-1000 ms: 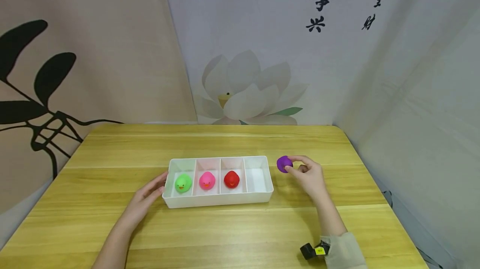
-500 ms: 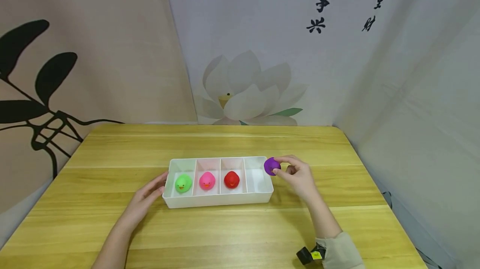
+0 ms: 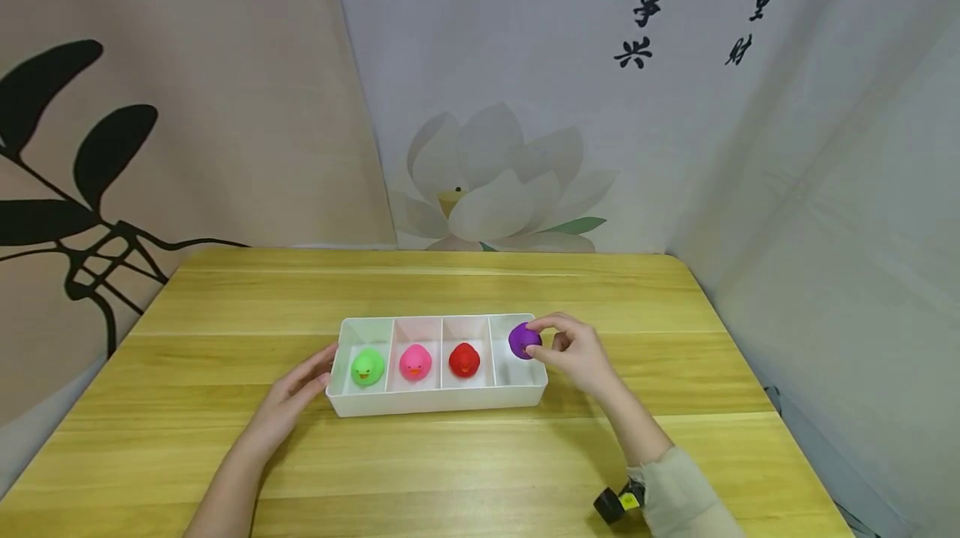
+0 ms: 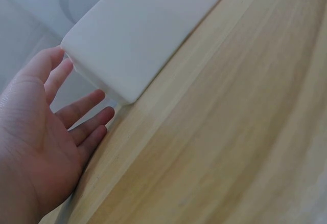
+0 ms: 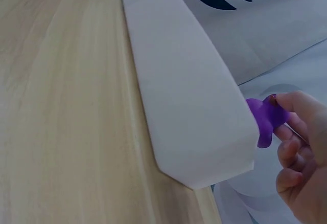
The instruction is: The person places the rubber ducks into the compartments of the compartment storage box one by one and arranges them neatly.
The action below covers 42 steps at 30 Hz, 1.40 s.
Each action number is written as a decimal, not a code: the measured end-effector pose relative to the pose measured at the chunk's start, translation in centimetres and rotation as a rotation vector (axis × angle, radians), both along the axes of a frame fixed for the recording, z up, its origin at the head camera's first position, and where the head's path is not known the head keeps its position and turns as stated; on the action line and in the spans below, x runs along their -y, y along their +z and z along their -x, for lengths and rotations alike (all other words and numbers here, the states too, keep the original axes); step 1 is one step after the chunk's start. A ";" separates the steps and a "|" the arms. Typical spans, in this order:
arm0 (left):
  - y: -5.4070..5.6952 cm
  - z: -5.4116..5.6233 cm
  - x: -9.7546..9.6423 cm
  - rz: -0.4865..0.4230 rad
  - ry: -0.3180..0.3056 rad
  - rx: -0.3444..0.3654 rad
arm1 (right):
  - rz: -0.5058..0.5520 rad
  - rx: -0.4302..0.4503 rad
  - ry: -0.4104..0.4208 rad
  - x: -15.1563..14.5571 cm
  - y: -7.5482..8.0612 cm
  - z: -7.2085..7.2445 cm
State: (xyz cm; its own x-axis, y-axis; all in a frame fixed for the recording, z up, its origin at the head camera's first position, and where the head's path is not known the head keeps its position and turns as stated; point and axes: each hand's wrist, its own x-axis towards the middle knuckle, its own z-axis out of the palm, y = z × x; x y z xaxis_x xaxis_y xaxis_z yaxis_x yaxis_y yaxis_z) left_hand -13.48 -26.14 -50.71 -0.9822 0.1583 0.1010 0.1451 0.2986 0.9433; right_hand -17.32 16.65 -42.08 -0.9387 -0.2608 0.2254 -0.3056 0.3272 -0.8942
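A white tray [image 3: 435,403] with side-by-side compartments lies on the table. From the left, its compartments hold a green toy duck [image 3: 367,367], a pink toy duck [image 3: 415,362] and a red toy duck [image 3: 464,361]. My right hand [image 3: 573,352] pinches a purple toy duck [image 3: 523,341] between thumb and fingers, over the rightmost compartment. In the right wrist view the purple duck [image 5: 265,117] shows beside the tray's upper edge. My left hand [image 3: 290,395] rests against the tray's left end, fingers fairly straight; in the left wrist view its fingertips [image 4: 97,97] meet that end.
The wooden table [image 3: 450,471] extends around the tray. Behind it hangs a backdrop cloth [image 3: 525,63] printed with a lotus and black characters. A black wrist camera [image 3: 611,505] sits at the right sleeve [image 3: 678,488].
My right hand has moved left with the purple duck, from beside the tray to over its rightmost compartment. The left hand and the tray have stayed in place.
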 end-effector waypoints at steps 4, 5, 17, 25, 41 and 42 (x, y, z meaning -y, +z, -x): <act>0.0 0.0 0.0 -0.014 -0.008 -0.004 | -0.013 0.021 0.002 -0.3 -2.1 1.3; 0.0 0.0 0.1 -0.016 -0.010 -0.003 | -0.016 0.024 0.001 -0.3 -2.4 1.5; 0.1 0.0 0.0 -0.016 -0.011 0.023 | -0.124 0.053 0.055 0.9 0.1 0.7; 0.3 -0.1 -0.1 -0.018 -0.011 -0.002 | -0.185 -0.016 0.094 0.2 -3.2 2.6; 0.1 -0.1 -0.1 -0.008 -0.001 0.003 | -0.333 -0.013 0.093 0.7 -4.1 3.8; 0.1 -0.1 -0.1 -0.006 0.001 0.002 | -0.337 -0.016 0.092 0.8 -4.0 3.8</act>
